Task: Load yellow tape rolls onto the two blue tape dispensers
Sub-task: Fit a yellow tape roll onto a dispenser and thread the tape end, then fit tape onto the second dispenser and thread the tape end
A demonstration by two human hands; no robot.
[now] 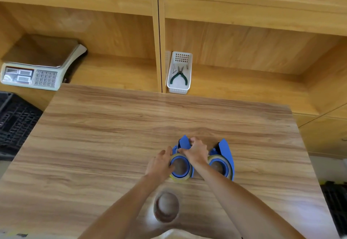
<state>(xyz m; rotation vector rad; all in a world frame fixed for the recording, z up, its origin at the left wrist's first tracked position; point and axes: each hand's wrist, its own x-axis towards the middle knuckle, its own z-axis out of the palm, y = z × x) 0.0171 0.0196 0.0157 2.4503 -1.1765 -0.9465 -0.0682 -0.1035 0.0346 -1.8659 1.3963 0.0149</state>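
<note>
Two blue tape dispensers lie side by side on the wooden table [112, 126]. The left dispenser [185, 142] carries a yellow tape roll [178, 177] around its blue hub. My left hand [159, 163] grips that roll and hub from the left side. My right hand [196, 151] pinches at the front blade end of the same dispenser, where the tape end seems to be. The right dispenser [226, 151] stands free of both hands, with a yellow tape roll [216, 158] seated on its hub.
A blurred clear tape roll [166, 207] sits near the table's front edge. Behind the table, a shelf holds a white basket [179, 88] with green-handled pliers [179, 76] and a weighing scale [37, 66]. A black crate [15, 120] stands at the left.
</note>
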